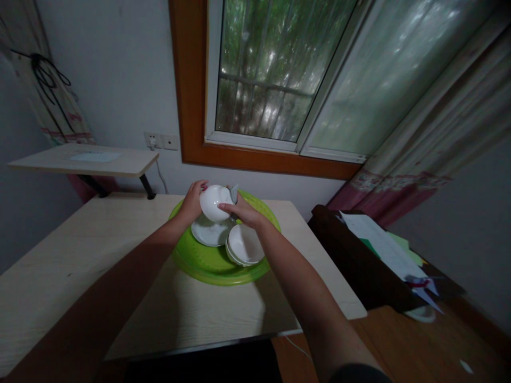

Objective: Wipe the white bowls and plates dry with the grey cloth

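Both hands hold a white bowl (213, 203) tilted on its side above a green basin (207, 270), its rounded outside facing me. My left hand (194, 198) grips the bowl's left edge. My right hand (243, 209) is closed on its right side, with the thumb across the outside and a greyish cloth (233, 193) showing at the fingers. Below the bowl, a white plate (209, 235) lies in the basin. Right of the plate, a few white bowls (245, 244) sit nested, partly behind my right wrist.
The basin stands on a pale wooden table (131, 255). A small raised shelf (91, 159) with a paper sheet is at the left back. Right of the table, a dark cabinet (339, 255) carries papers (375, 244). A window (279, 80) is in the wall behind.
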Demonstrator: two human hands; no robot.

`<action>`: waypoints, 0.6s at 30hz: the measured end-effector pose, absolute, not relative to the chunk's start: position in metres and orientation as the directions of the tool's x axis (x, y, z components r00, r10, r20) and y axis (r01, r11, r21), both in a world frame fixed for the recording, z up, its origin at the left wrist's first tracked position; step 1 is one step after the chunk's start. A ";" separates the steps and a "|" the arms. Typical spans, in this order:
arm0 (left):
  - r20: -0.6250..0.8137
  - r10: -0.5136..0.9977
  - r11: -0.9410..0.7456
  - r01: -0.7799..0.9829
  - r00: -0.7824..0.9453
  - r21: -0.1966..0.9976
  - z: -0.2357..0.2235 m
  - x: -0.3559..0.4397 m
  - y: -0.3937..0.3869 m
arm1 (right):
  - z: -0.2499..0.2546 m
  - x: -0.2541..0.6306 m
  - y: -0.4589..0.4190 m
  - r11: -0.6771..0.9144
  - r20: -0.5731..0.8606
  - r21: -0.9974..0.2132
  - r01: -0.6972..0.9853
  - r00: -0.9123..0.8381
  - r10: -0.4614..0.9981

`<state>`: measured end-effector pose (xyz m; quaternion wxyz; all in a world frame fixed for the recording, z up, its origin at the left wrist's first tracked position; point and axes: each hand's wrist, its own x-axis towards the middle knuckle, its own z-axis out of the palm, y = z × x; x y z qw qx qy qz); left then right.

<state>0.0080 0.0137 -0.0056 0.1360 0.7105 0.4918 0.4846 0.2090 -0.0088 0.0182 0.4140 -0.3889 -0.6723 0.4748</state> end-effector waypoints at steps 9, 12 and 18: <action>0.345 0.935 -0.355 0.210 0.083 0.911 -0.006 0.006 0.021 | 0.007 0.215 0.002 0.327 0.233 -0.918 0.224 -0.362 0.903; 0.176 0.981 -0.183 0.079 0.084 0.980 -0.006 0.006 0.022 | 0.003 0.217 0.007 0.359 0.252 -0.883 0.303 -0.338 0.907; 0.166 0.975 -0.181 0.093 0.147 0.979 -0.011 0.007 0.015 | -0.003 0.216 0.014 0.446 0.360 -0.737 0.509 -0.264 0.895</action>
